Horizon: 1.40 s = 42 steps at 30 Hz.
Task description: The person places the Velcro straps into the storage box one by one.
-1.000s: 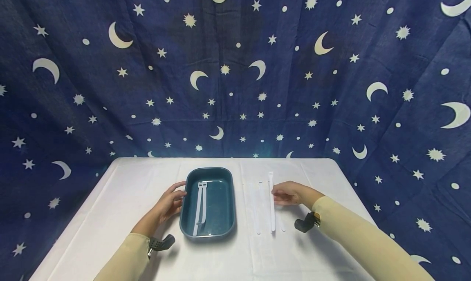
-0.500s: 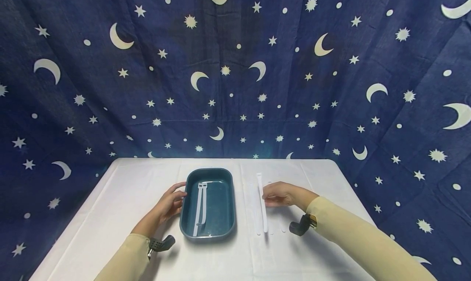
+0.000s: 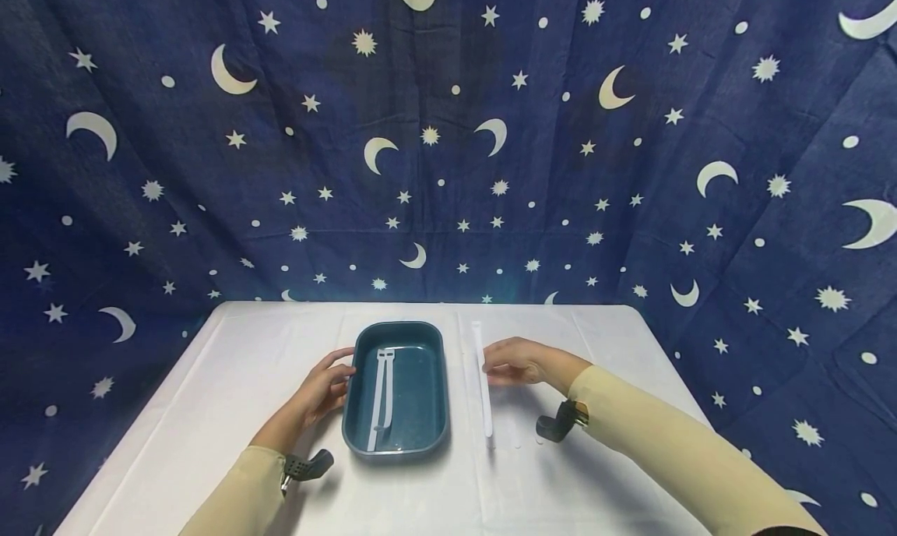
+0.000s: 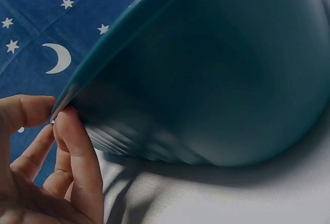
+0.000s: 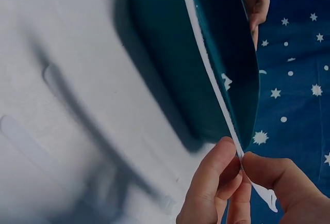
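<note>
My left hand (image 3: 322, 392) pinches the left rim of a teal rectangular box (image 3: 423, 400) between thumb and fingers; the left wrist view shows the fingertips at the rim (image 4: 66, 97). Two white hook-and-loop cable ties (image 3: 388, 388) with slotted heads lie lengthwise inside the box. To the right of the box, above the table, my right hand (image 3: 518, 361) holds another white cable tie (image 3: 486, 403) by thumb and fingertips near its middle. In the right wrist view this tie (image 5: 209, 69) overlaps the box's near side.
A white cloth covers the table (image 3: 589, 481). More white ties lie flat under and beside my right hand, one of them a pale tie (image 5: 33, 149) in the right wrist view. A blue curtain (image 3: 448, 170) with moons and stars hangs behind the table.
My right hand has carried the white cable tie leftward, from over the right side of the table to close beside the box. My left hand and the box have stayed in place.
</note>
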Motion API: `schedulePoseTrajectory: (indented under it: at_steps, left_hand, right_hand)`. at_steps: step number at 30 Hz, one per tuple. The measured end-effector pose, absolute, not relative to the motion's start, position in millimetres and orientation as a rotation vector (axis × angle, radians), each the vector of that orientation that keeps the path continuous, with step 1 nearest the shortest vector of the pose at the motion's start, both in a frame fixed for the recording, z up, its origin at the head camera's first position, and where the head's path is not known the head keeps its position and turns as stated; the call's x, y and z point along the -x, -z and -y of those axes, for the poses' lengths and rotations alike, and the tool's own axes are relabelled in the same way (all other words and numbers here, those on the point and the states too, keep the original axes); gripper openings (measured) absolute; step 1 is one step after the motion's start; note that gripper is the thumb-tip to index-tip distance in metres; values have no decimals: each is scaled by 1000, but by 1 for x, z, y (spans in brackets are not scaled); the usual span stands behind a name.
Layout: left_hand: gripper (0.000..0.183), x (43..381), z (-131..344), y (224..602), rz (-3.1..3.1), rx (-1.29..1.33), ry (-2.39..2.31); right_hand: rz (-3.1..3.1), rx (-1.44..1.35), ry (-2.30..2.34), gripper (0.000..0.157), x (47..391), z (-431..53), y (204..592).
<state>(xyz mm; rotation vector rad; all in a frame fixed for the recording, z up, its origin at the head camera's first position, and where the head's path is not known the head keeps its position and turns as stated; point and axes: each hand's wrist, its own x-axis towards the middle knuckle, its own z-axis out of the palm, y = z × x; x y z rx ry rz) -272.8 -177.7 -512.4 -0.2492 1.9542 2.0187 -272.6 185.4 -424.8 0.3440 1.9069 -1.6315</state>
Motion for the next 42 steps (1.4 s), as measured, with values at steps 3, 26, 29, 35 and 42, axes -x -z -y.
schedulePoseTrajectory:
  at_steps: [3,26,29,35,42]
  left_hand:
    - [59,273,178,513,-1952,249,-2022]
    - [59,274,177,513,-1933,260,-2018]
    - [59,274,176,511,-1933,258,-2020]
    - [60,274,176,509,-1933,270,-2015]
    - [60,274,176,509,-1936,294,-2003]
  right_hand:
    - [-1901,-355,1641,43,274,-177,423]
    - [-1862,-333,1646,39,284,-117,415]
    - [-1852,-327,1667,35,286,-110,414]
    - [-1836,-327,1698,34,288,-97,415]
    - [-1844,-279,1705,30,286,-82,420]
